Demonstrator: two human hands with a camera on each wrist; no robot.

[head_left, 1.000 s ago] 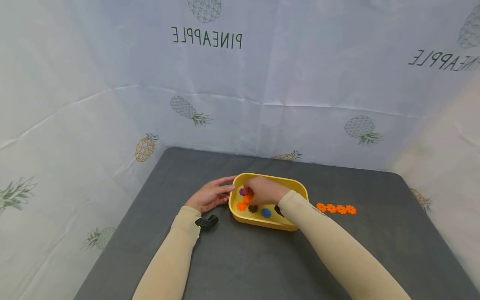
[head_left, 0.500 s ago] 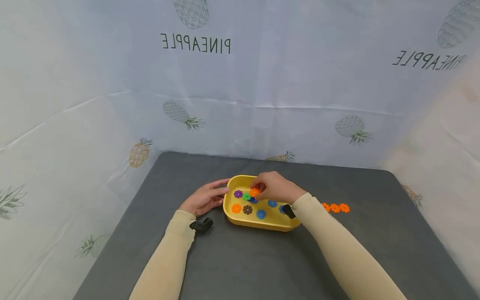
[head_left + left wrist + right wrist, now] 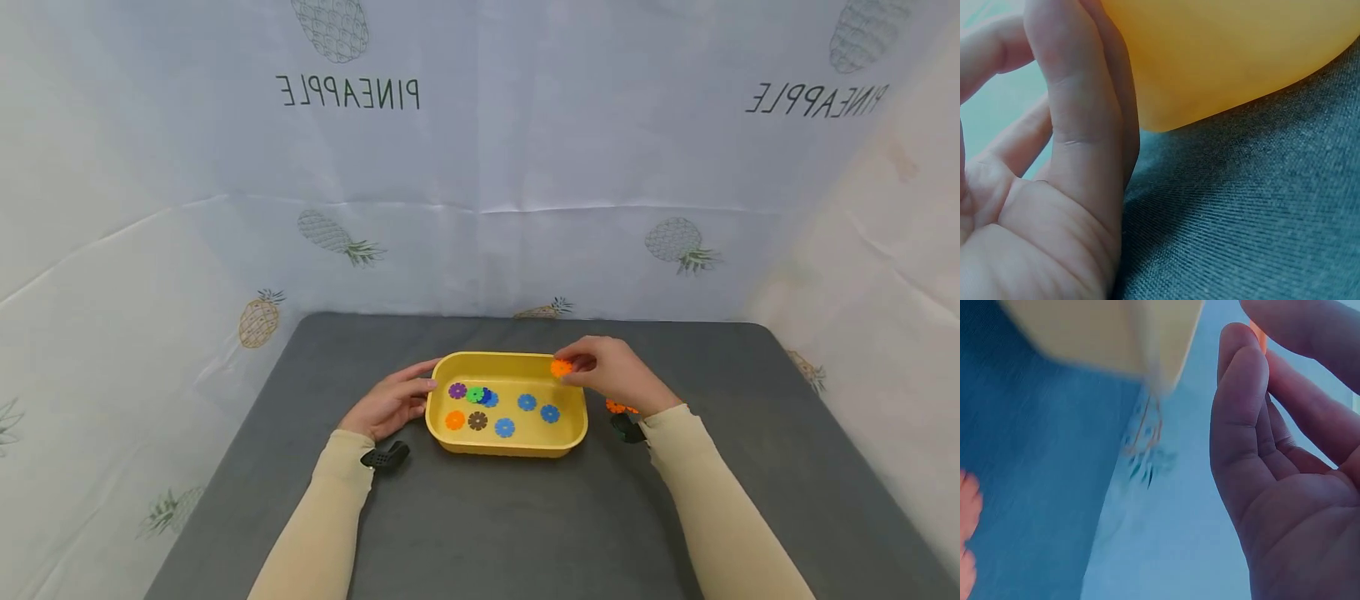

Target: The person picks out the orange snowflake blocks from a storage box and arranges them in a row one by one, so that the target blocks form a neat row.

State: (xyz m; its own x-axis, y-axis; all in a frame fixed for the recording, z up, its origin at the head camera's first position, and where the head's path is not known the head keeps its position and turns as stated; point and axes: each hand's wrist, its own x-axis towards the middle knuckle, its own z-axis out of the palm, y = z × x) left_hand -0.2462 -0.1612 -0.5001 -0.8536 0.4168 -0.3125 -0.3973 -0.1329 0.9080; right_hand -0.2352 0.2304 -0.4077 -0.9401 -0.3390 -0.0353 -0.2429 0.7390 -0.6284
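My right hand (image 3: 618,371) pinches an orange flower-shaped disc (image 3: 561,367) between thumb and fingertips, above the right end of a yellow tray (image 3: 495,447). In the right wrist view only a thin orange edge of the disc (image 3: 1260,339) shows between the fingers. At the tray's left end, my left hand (image 3: 386,404) rests its fairly straight fingers against the wall. Inside the tray lie several flower discs: a purple disc (image 3: 457,391), a green disc (image 3: 476,394), an orange one (image 3: 454,420), a brown one (image 3: 477,421) and several blue ones (image 3: 505,427).
More orange discs (image 3: 617,407) lie on the dark grey table (image 3: 510,525) right of the tray, partly hidden behind my right wrist. A pale curtain (image 3: 480,167) with pineapple prints hangs behind the table and along its sides.
My right hand has lifted the orange disc out of the left part of the tray and carried it rightward over the right end. My left hand stays at the tray.
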